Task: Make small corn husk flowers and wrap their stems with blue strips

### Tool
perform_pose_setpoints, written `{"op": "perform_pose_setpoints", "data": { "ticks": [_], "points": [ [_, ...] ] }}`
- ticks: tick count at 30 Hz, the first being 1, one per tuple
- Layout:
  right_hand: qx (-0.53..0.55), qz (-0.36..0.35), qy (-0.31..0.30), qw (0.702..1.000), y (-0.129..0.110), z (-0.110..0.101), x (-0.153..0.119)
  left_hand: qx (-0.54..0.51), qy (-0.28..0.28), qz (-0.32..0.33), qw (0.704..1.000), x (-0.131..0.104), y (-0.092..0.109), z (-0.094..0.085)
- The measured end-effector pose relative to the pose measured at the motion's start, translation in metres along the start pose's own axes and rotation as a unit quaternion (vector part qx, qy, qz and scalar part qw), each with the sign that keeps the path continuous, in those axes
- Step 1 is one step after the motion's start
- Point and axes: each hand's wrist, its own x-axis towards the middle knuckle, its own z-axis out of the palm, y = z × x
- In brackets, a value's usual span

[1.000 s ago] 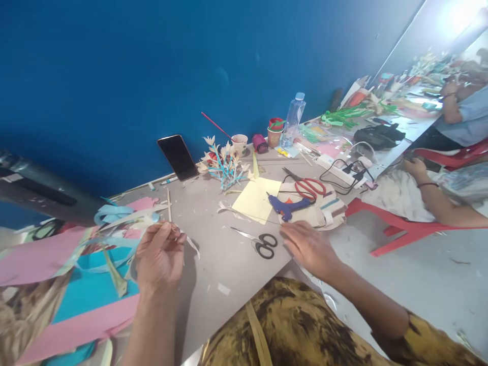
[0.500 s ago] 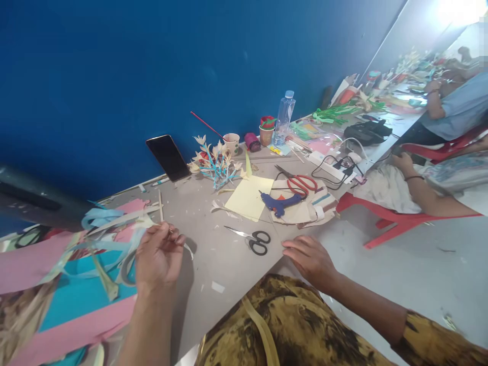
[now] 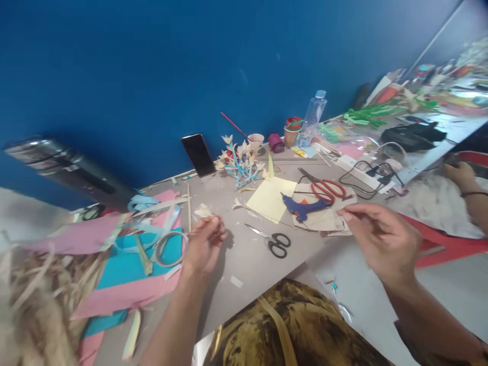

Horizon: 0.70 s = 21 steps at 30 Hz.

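Observation:
My left hand (image 3: 206, 244) is raised over the grey table, its fingers closed in a pinch. A small cream husk flower (image 3: 203, 210) shows just above those fingertips. Off to the right, my right hand (image 3: 385, 239) is in the air past the table edge, thumb and forefinger pressed together. Anything between them is too small to make out. Black-handled scissors (image 3: 272, 241) lie on the table between my hands. A blue glue gun (image 3: 305, 206) and red-handled scissors (image 3: 324, 185) rest beyond, on a beige cloth-like piece, beside a yellow paper sheet (image 3: 272, 198).
Cream flowers on blue stems (image 3: 242, 162) stand near a leaning phone (image 3: 198, 155). Behind are a paper cup (image 3: 256, 144) and water bottle (image 3: 313, 119). A power strip (image 3: 362, 173) with cables lies right. Tape (image 3: 159, 254), coloured sheets (image 3: 125, 295) and a dark flask (image 3: 72, 170) are left.
The view has turned left, so the table's things appear further right. My right hand has risen from the table edge, its fingers going into a pinch. The cream flower now shows at my left fingertips.

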Motion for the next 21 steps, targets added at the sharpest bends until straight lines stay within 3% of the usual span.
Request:
{"op": "perform_pose_setpoints", "data": {
  "ticks": [2, 4, 7, 9, 11, 15, 18, 21],
  "points": [
    [0.150, 0.103, -0.049, 0.982, -0.013, 0.034, 0.004, 0.011, -0.022, -0.003, 1.000, -0.003, -0.005, 0.002],
    [0.275, 0.174, -0.082, 0.942, -0.024, 0.076, 0.002, 0.018, -0.029, 0.011, 0.999, -0.005, -0.009, 0.002],
    [0.367, 0.217, -0.099, 0.899, -0.036, 0.128, -0.005, 0.022, -0.034, 0.024, 0.999, -0.004, -0.011, 0.000],
    [0.370, 0.202, -0.108, 0.901, -0.042, 0.147, -0.011, 0.015, -0.045, 0.018, 0.999, -0.004, -0.011, -0.002],
    [0.329, 0.151, -0.116, 0.925, -0.044, 0.151, -0.016, 0.001, -0.053, 0.013, 0.999, -0.004, -0.010, -0.003],
    [0.187, -0.025, -0.140, 0.972, -0.045, 0.140, -0.025, -0.025, -0.041, 0.019, 0.999, -0.005, -0.009, -0.002],
    [0.127, -0.137, -0.174, 0.967, -0.044, 0.133, -0.032, -0.037, -0.035, 0.022, 0.998, -0.006, -0.008, 0.000],
    [0.096, -0.183, -0.201, 0.958, -0.043, 0.132, -0.039, -0.038, -0.032, 0.029, 0.998, -0.007, -0.007, 0.001]
  ]
}}
